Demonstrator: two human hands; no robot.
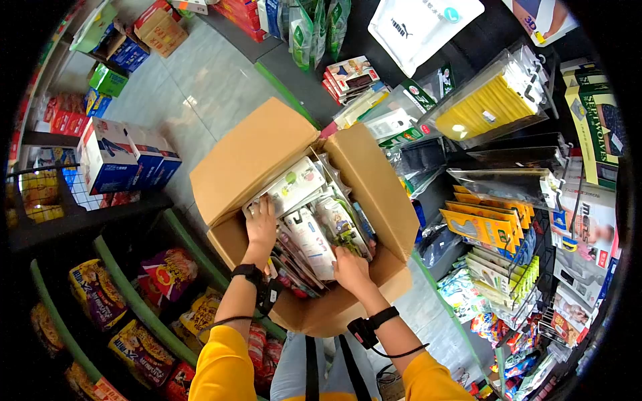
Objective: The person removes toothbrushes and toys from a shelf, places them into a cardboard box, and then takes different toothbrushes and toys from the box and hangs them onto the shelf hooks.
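An open cardboard box (374,194) sits in front of me, packed with flat packaged goods standing on edge. My left hand (260,224) is inside its left part, fingers a little apart on the lower edge of a white pack with a green print (292,185). With my right hand (350,269) I grip the lower end of a white flat pack (309,242) near the middle. Beside it lies a clear pack with a green item (344,224). Darker, thin packs (289,267) fill the lower left of the box. Both thumbs are partly hidden.
Hanging packs, including yellow ones (485,112) and orange ones (478,224), line the rack on the right. Snack bags (97,291) stand in shelf compartments at lower left. White-and-blue cartons (127,157) are at left, beside the tiled floor (180,87).
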